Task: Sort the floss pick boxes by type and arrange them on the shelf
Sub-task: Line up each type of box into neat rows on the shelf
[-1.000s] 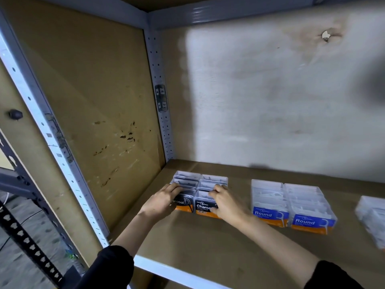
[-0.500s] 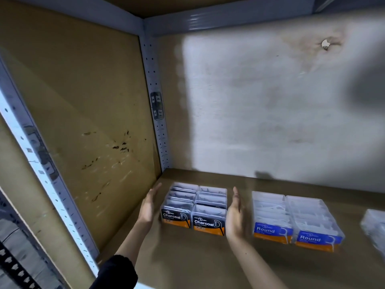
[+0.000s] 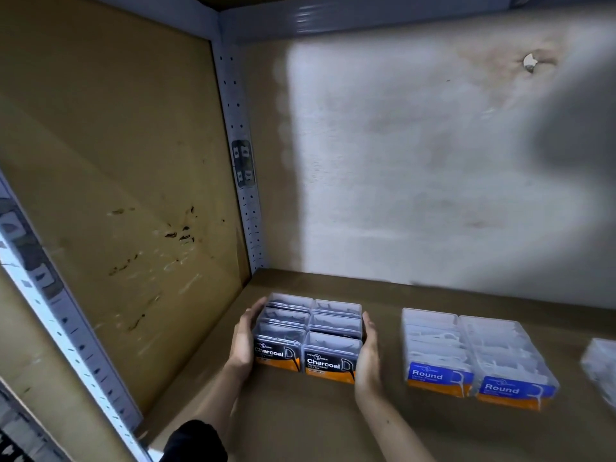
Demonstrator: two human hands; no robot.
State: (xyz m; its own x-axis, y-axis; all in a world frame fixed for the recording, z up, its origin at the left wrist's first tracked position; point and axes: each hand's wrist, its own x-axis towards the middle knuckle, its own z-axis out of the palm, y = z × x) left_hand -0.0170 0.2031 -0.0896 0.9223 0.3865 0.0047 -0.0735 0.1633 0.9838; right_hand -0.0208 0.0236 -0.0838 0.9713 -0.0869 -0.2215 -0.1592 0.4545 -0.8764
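**Charcoal block being squared up at the left end of the shelf**

The shelf (image 3: pixel 300 425) is a brown board bounded by a side panel (image 3: pixel 110 168) on the left and a pale back wall (image 3: pixel 416 168).

Left hand (image 3: pixel 241 341): flat and open, palm pressed against the left side of the Charcoal boxes (image 3: pixel 308 335), fingers pointing toward the back. It grips nothing; it acts as a stop.

The Charcoal boxes stand near the left rear corner, two columns wide and three rows deep, touching one another. The clear cases show dark picks inside; the front two carry legible "Charcoal" labels over an orange band.

Right hand (image 3: pixel 368 358): likewise flat and open, palm against the right side of the same block. The two hands stand a block's width apart and squeeze it between them.

Judgement: the step in hand is aligning this group, not carrying it. The next move likely calls for releasing both palms without dragging the outer boxes out of line.

The Round boxes (image 3: pixel 476 355) sit well apart to the right, two columns with blue labels, white picks visible through the lids. The row count is unclear through blur.

Further clear boxes (image 3: pixel 601 368) lie at the right edge, cut off; their type cannot be read. Sorting there appears unfinished.
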